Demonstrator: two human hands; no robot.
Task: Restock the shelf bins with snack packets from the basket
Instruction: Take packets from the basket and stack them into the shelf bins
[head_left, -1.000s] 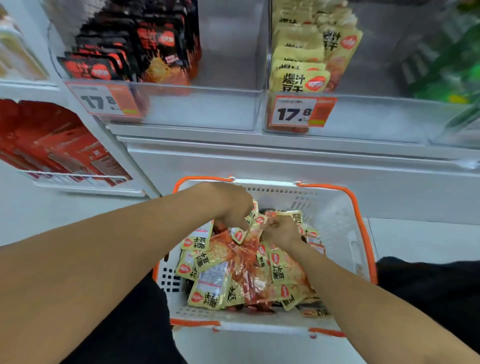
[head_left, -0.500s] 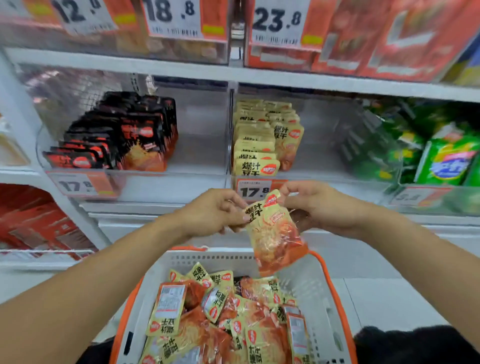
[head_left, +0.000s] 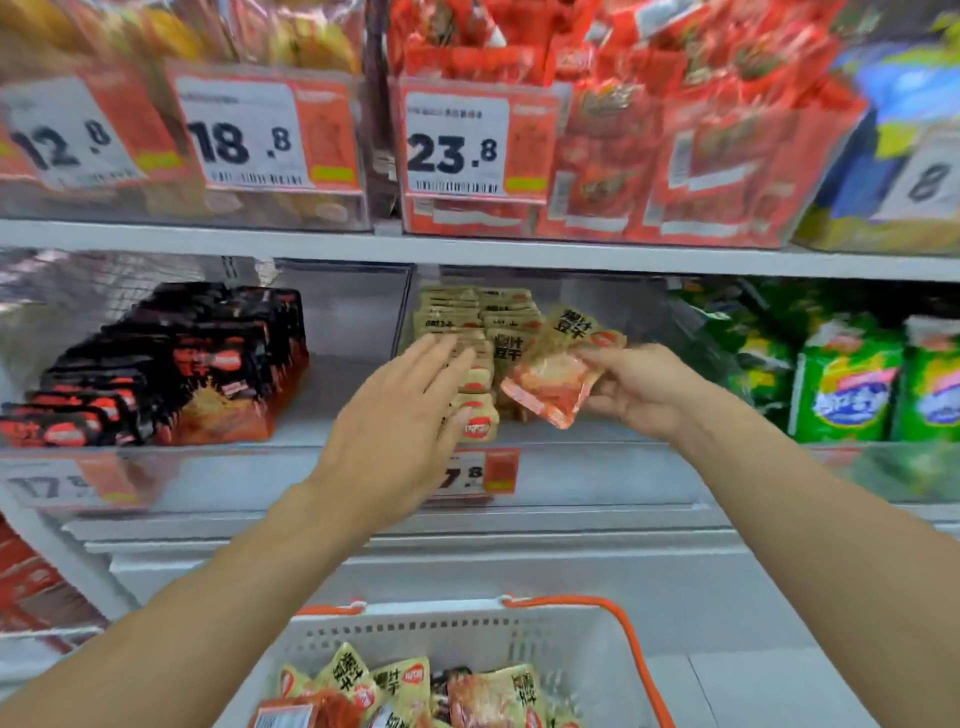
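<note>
— So, where do the hands stand?

— Right hand (head_left: 636, 387) pinches one yellow-and-orange snack packet (head_left: 558, 371) by its edge, thumb on top, and holds it up at the mouth of the middle bin (head_left: 597, 470). Left hand (head_left: 400, 415) is spread flat, fingers straight, reaching over the front of the yellow stack (head_left: 480, 364) already in that bin. It looks to be touching or steadying the stack, though I cannot tell for sure that it makes contact.

— Is that packet in the bin yet?

— Not yet, I'd say. It hangs tilted just beside the stack, touching none of it that I can see.

— And how much is left?

— Plenty, by my judgement. The basket (head_left: 571, 639) below shows a heap of the same packets (head_left: 415, 691) at the bottom of the view. The bin holds only a short double row on its left side, with bare floor to the right.

— What about the neighbours?

— Black packets (head_left: 171, 364) half fill the bin to the left, and green bags (head_left: 847, 384) stand to the right. Red packs (head_left: 675, 166) fill the shelf above, behind the price tags (head_left: 457, 143). Whether those bins need anything from the basket I cannot tell.
</note>
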